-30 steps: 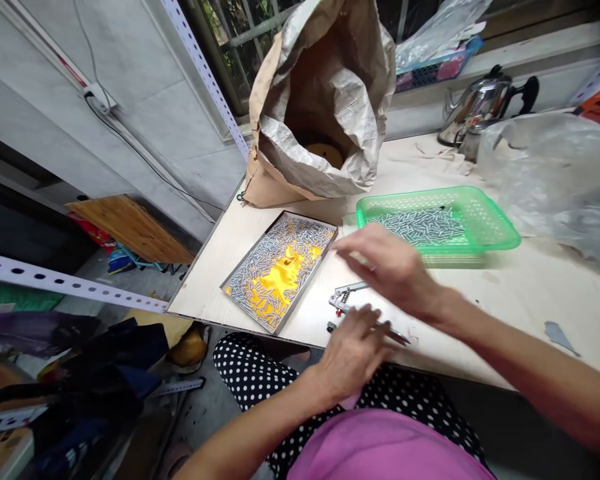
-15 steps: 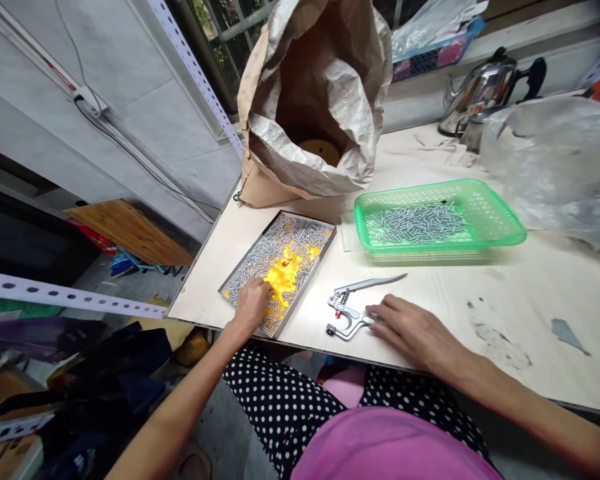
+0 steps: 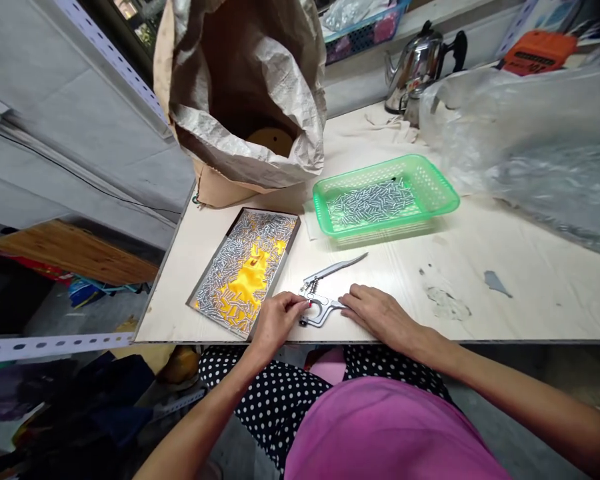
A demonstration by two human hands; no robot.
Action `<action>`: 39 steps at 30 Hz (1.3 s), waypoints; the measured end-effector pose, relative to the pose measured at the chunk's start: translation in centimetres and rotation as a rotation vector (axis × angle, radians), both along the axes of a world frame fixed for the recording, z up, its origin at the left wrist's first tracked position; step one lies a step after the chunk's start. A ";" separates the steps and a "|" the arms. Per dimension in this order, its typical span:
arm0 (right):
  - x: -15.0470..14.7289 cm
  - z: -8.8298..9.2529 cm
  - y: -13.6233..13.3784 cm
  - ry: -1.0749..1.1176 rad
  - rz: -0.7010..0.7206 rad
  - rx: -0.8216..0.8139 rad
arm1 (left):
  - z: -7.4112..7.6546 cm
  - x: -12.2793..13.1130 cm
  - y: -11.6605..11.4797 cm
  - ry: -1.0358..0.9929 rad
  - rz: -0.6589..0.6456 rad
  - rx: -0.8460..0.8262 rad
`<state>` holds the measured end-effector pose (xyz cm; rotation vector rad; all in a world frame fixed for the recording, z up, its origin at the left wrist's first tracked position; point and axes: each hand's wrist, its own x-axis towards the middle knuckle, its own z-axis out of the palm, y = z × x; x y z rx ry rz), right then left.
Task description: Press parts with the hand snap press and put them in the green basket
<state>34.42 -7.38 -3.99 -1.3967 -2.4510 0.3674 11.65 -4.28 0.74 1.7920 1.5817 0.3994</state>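
On the table's near edge lie silver snap-fastener pliers [image 3: 319, 299], a spring between their spread handles and a red dot by the jaw. My right hand [image 3: 383, 317] rests on the table, its fingers closed on the end of the lower handle. My left hand [image 3: 276, 323] is at the jaw, thumb and forefinger pinched together; anything between them is too small to make out. Left of the pliers, a shallow tray [image 3: 283, 259] with a yellow bottom holds many small silver metal pins. Similar pins [image 3: 375, 202] fill part of a green plastic basket [image 3: 433, 190] farther back.
A large open paper sack [image 3: 295, 73] stands at the back left of the table [image 3: 380, 267]. Behind are a metal kettle [image 3: 420, 67] and a blue basket [image 3: 365, 37]. Clear plastic bags [image 3: 525, 127] lie at the right. A grey scrap [image 3: 497, 283] sits near the right front.
My left hand has left the tray and moved right to the pliers' jaw. My right hand stays at the handle. The view has shifted to the right.
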 end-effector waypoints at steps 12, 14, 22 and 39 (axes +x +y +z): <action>0.0 -1.0 -0.2 0.011 -0.037 0.104 | -1.4 -0.4 1.6 0.073 -0.002 -0.235; 0.0 -1.1 -0.2 0.015 -0.031 0.114 | -1.4 -0.4 1.9 0.089 -0.036 -0.276; -0.1 -1.2 -0.3 0.015 -0.047 0.147 | -2.0 -1.0 1.6 0.000 0.020 -0.416; 0.0 -1.2 -0.4 0.043 -0.029 0.225 | -0.6 0.0 0.4 -0.170 0.279 -0.724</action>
